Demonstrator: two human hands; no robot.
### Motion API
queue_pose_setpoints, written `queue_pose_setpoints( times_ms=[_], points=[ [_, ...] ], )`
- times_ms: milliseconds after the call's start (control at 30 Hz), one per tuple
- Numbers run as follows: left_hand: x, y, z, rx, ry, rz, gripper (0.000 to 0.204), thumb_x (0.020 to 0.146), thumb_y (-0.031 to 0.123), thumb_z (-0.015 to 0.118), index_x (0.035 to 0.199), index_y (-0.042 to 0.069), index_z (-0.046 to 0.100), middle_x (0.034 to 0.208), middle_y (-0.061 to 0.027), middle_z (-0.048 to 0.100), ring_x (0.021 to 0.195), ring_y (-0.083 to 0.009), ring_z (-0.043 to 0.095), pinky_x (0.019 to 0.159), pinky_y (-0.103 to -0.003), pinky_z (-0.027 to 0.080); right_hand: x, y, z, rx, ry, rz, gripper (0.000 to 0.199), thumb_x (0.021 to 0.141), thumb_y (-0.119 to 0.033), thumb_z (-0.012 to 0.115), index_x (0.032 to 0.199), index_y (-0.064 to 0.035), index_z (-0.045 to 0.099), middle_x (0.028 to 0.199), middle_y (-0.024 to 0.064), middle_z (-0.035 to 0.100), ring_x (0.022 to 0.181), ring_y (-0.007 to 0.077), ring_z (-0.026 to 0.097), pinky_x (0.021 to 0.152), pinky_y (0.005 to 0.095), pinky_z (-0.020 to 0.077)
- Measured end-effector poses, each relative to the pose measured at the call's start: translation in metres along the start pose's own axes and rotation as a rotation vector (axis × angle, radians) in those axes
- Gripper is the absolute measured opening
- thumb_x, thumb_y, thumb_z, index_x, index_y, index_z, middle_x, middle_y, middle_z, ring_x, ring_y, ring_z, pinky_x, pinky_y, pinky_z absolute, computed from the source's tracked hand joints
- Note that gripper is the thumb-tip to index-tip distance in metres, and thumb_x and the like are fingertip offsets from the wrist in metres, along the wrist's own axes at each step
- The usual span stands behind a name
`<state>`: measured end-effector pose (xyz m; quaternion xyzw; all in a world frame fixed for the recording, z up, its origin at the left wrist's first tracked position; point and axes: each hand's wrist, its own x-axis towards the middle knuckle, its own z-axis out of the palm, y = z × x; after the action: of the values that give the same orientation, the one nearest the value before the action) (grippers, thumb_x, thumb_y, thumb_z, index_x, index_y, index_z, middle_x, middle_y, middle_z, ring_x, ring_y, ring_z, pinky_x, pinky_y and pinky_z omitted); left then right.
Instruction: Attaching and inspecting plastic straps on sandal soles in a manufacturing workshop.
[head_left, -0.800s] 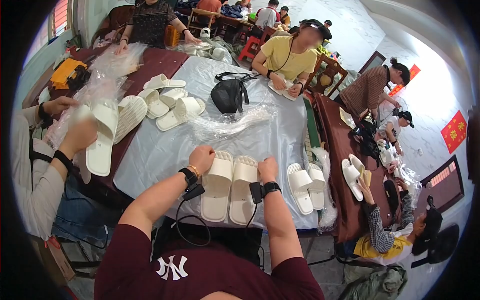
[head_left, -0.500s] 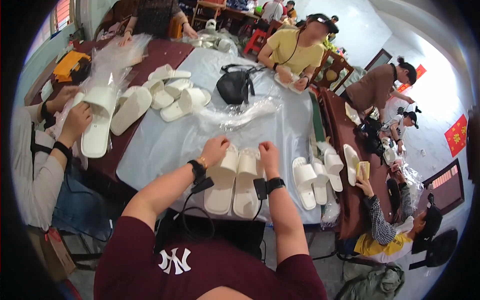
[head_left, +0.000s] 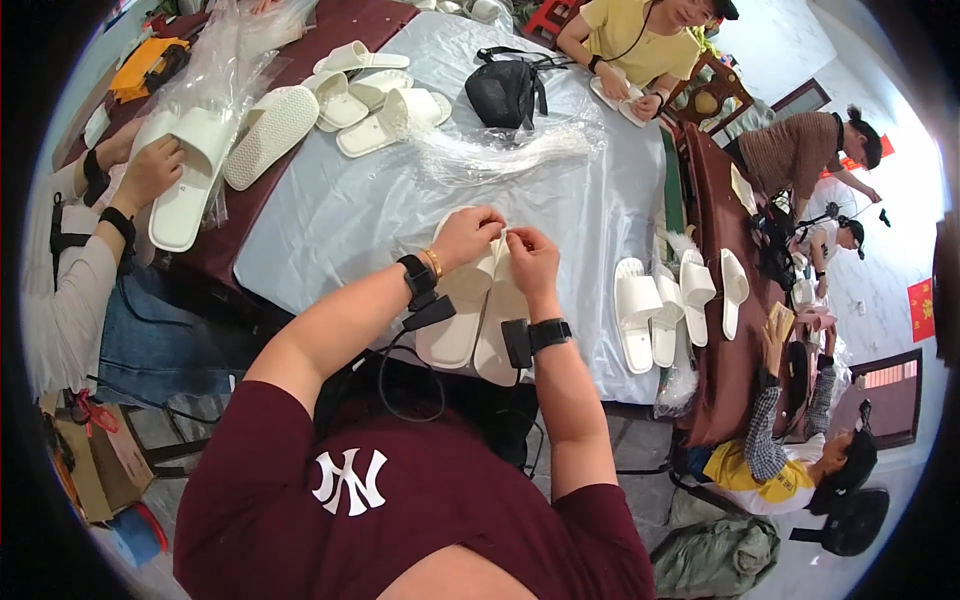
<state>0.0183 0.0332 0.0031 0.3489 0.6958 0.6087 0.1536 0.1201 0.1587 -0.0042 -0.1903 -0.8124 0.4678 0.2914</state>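
Note:
In front of me a pair of cream slide slippers (head_left: pixel 455 330) lies side by side on the table, soles down. Over their far ends my left hand (head_left: pixel 468 236) and my right hand (head_left: pixel 532 262) nearly meet, thumbs and fingers pinched together. Whatever lies between the fingertips is too small to make out. The hands and wrists cover much of the slipper straps. Just beyond them rests a loose bundle of thin clear plastic strands (head_left: pixel 520 155). Each of my wrists wears a black strap with a small box.
A black bag (head_left: pixel 503 92) sits past the strands. Several slippers lie at the far left (head_left: pixel 385 120) and right (head_left: pixel 638 305). At left, a co-worker's hand holds a slipper (head_left: pixel 190 190) beside clear bags (head_left: pixel 235 70). Other people work around the table (head_left: pixel 310 230).
My hands, apart on either side of the slippers before, have come together over their far ends. The slippers now angle slightly. The whole view has shifted.

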Motion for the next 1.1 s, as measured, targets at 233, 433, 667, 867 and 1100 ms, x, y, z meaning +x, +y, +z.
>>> queue_pose_setpoints(
  times_ms=[233,433,667,867,1100],
  points=[
    [-0.023,-0.016,-0.013,0.108,-0.007,-0.139,0.026,0.089,0.024,0.058,0.091,-0.001,0.066,0.071,-0.0085,0.064,0.066,-0.0136,0.059,0.062,-0.030,0.048,-0.026,0.002,0.012,-0.320,-0.007,-0.168,0.018,0.081,-0.021,0.061,0.087,-0.0078,0.072,0.077,0.0162,0.066,0.071,0.0352,0.061,0.068,0.0417,0.0487],
    [-0.036,-0.006,0.013,0.111,0.022,-0.032,0.023,0.088,0.021,0.056,0.096,0.003,0.066,0.078,-0.0109,0.066,0.072,-0.0197,0.062,0.068,-0.032,0.049,-0.049,0.001,-0.004,-0.174,0.085,-0.157,0.008,0.077,-0.013,0.067,0.080,-0.0080,0.073,0.076,0.0098,0.068,0.072,0.0251,0.063,0.067,0.0363,0.0479],
    [-0.019,0.000,0.002,-0.009,0.132,-0.039,0.022,0.090,0.021,0.056,0.094,0.001,0.065,0.077,-0.0130,0.066,0.069,-0.0229,0.064,0.064,-0.033,0.048,-0.019,-0.006,0.006,-0.105,0.112,-0.184,0.010,0.079,-0.015,0.067,0.080,-0.0060,0.070,0.076,0.0105,0.067,0.066,0.0276,0.061,0.065,0.0368,0.0488],
    [-0.015,-0.002,-0.001,-0.061,0.142,-0.038,0.023,0.089,0.018,0.055,0.098,0.000,0.066,0.078,-0.0113,0.067,0.070,-0.0178,0.064,0.065,-0.030,0.049,-0.018,-0.009,0.007,0.050,0.158,-0.034,0.012,0.081,-0.014,0.068,0.086,-0.0044,0.072,0.074,0.0085,0.066,0.063,0.0164,0.062,0.059,0.0278,0.0484],
    [-0.027,-0.004,0.001,-0.158,0.129,-0.059,0.023,0.089,0.017,0.055,0.100,-0.001,0.066,0.080,-0.0085,0.068,0.075,-0.0145,0.064,0.069,-0.027,0.050,-0.033,-0.008,0.005,0.064,0.144,-0.063,0.012,0.079,-0.012,0.068,0.085,-0.0025,0.072,0.073,0.0089,0.065,0.060,0.0134,0.060,0.056,0.0259,0.0473]
  ],
)
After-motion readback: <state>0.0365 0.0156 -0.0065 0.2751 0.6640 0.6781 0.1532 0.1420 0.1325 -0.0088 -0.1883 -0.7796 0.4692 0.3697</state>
